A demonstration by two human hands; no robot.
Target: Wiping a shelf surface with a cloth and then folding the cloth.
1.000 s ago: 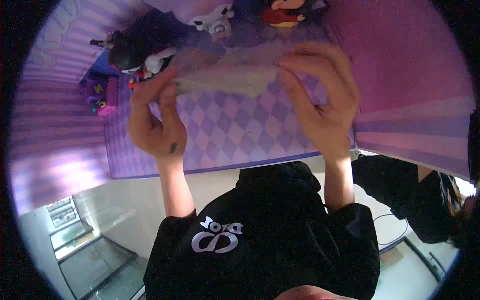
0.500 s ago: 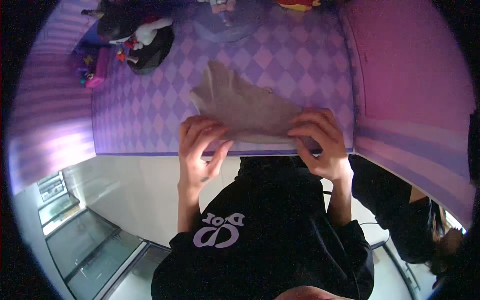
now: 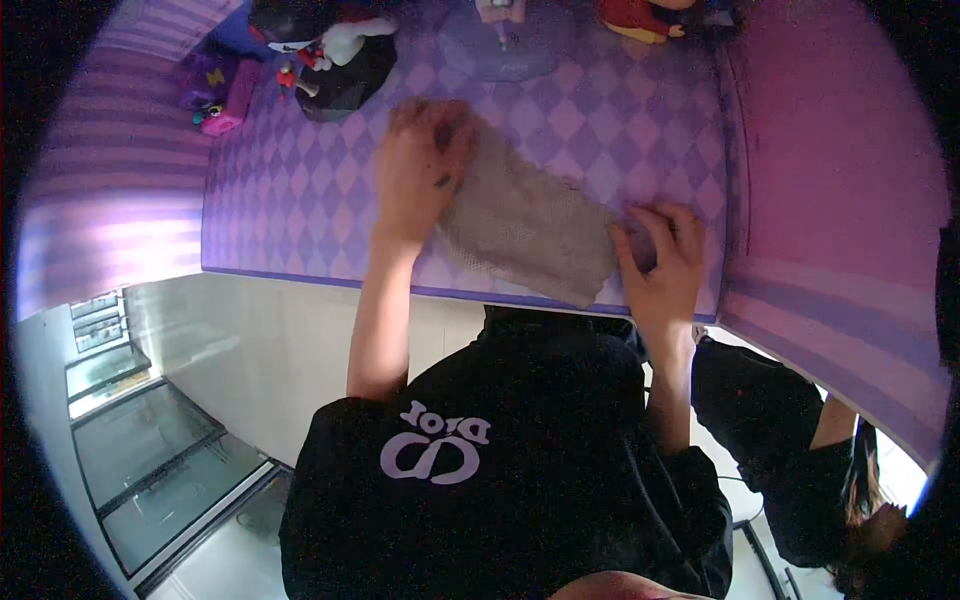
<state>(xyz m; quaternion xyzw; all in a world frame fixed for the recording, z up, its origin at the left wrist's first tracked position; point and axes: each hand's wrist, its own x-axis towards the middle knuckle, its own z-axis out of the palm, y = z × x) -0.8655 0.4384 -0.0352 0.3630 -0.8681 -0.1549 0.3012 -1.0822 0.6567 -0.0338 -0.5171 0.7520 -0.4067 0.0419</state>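
Note:
A greyish textured cloth (image 3: 525, 225) lies spread at a slant on a purple checked surface (image 3: 290, 200), close to its near edge. My left hand (image 3: 420, 165) is on the cloth's upper left part, fingers bent downward and blurred, so their grip is unclear. My right hand (image 3: 660, 255) is at the cloth's right edge, fingers curved but apart, thumb tip by the fabric.
Toy figures on dark (image 3: 345, 85) and lilac bases (image 3: 495, 50), another figure (image 3: 645, 20) and a small pink-purple toy (image 3: 225, 110) stand at the back. Striped panels (image 3: 110, 200) and pink panels (image 3: 830, 150) flank the surface. A person in black (image 3: 750, 420) is at lower right.
The cloth was held up between both hands, then came down onto the surface and now lies flatter. My left hand has moved forward from the near edge to its upper left part.

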